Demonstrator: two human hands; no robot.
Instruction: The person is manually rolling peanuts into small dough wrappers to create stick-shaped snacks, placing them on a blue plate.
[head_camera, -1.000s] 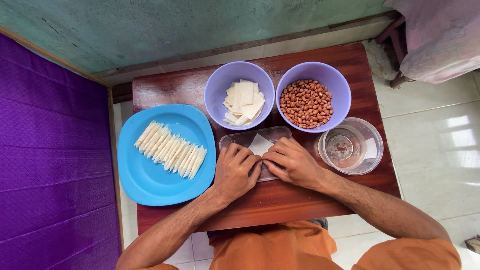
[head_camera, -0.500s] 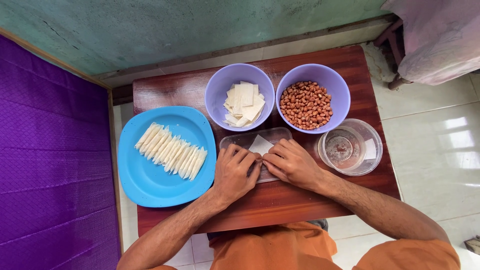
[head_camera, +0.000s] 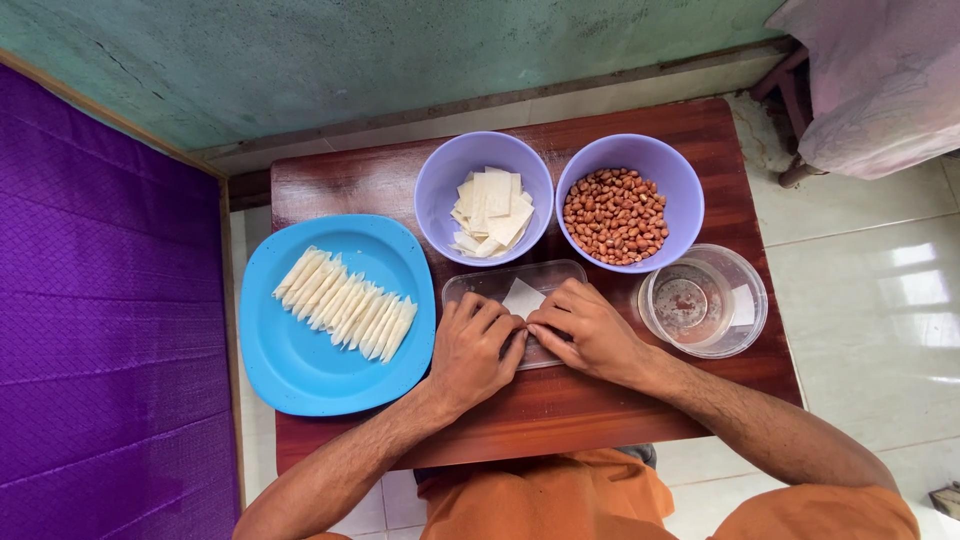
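Both hands rest on a clear plastic lid (head_camera: 492, 281) lying flat at the middle of a small wooden table (head_camera: 350, 182). A white square wrapper (head_camera: 522, 296) lies on that lid. My left hand (head_camera: 478, 348) and my right hand (head_camera: 583, 333) pinch its near edge with their fingertips, side by side and touching. A blue plate (head_camera: 300, 365) to the left carries a row of several rolled white wrappers (head_camera: 345, 303).
Behind the lid stand two purple bowls: one (head_camera: 440, 185) with cut white wrapper squares, one (head_camera: 672, 175) with brown peanuts (head_camera: 615, 215). A clear round container (head_camera: 750, 325) with a little liquid is at the right. Purple mat to the left, tiled floor to the right.
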